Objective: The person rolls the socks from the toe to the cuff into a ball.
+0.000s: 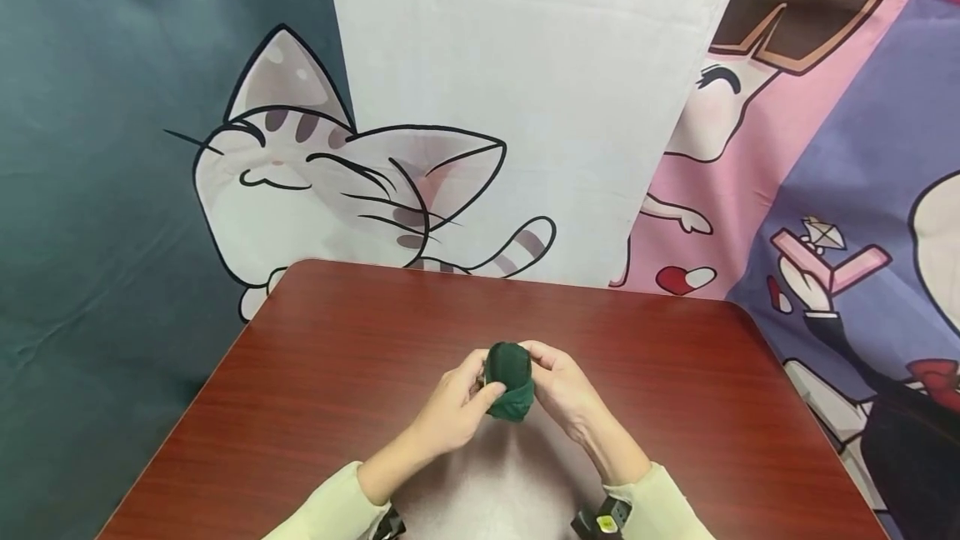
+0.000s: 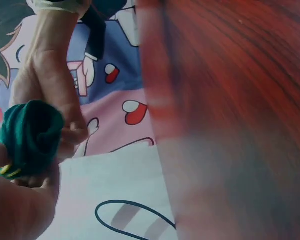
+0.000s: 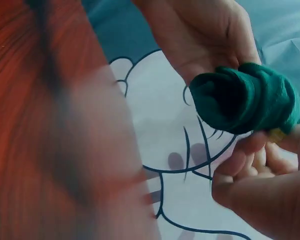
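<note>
Both hands hold a small rolled bundle of dark green cloth above the middle of the table. My left hand grips it from the left, thumb across the front and fingers behind. From the other side, my right hand pinches its upper right edge. In the right wrist view the roll shows a dark hollow at one end and loose folds round it. A small yellow patch shows at its edge, close to the right fingertips. The left wrist view has the green folds between both hands.
A reddish-brown wooden table with rounded far corners lies under the hands. Behind it hangs a cloth backdrop with cartoon figures, including a striped cat. Black wrist devices sit at the pale sleeve cuffs.
</note>
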`<state>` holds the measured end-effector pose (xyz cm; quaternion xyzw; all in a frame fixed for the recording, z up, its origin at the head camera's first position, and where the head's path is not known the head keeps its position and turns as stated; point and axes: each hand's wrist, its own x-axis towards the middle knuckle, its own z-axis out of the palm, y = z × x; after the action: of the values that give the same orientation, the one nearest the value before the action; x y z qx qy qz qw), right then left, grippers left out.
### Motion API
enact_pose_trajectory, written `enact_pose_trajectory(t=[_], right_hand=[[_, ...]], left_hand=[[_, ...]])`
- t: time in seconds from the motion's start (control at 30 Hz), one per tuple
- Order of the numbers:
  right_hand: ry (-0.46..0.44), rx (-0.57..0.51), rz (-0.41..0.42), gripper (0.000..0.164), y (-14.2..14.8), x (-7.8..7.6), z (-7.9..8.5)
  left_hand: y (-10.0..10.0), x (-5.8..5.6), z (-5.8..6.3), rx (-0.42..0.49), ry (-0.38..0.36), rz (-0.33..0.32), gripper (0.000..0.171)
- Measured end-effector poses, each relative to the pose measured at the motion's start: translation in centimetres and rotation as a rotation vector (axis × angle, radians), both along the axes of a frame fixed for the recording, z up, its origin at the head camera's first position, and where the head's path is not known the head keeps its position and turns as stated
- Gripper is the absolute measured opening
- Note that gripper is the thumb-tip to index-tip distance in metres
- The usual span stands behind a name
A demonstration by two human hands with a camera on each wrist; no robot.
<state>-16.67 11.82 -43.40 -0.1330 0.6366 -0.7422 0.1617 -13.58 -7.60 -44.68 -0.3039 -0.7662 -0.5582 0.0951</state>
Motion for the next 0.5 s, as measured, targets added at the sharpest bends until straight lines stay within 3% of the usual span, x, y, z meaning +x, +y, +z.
enact_pose_trajectory(t=[0.1,0.23,0.33,0.5], right_hand=[[-0.039,0.027,-0.086,0.007,-0.4,0.0,-0.3],[-0.058,0.094,-0.179,0.012,-0.8,-0.1,-0.4],[-0.081,0.114,-0.186,0.012,-0.9,-0.3,-0.5],[-0.154,0.075,-0.164,0.006,-1.2,-0.3,-0.9]], left_hand=[[0.2,-0.2,0.1,0.024,-0.131,-0.031,0.036],[0.2,-0.8,0.2,0.006,-0.253,-0.025,0.051],[0.2,-1.1,0.3,0.002,-0.275,-0.029,0.051],[0.2,-1.5,0.3,0.017,-0.275,-0.011,0.038]])
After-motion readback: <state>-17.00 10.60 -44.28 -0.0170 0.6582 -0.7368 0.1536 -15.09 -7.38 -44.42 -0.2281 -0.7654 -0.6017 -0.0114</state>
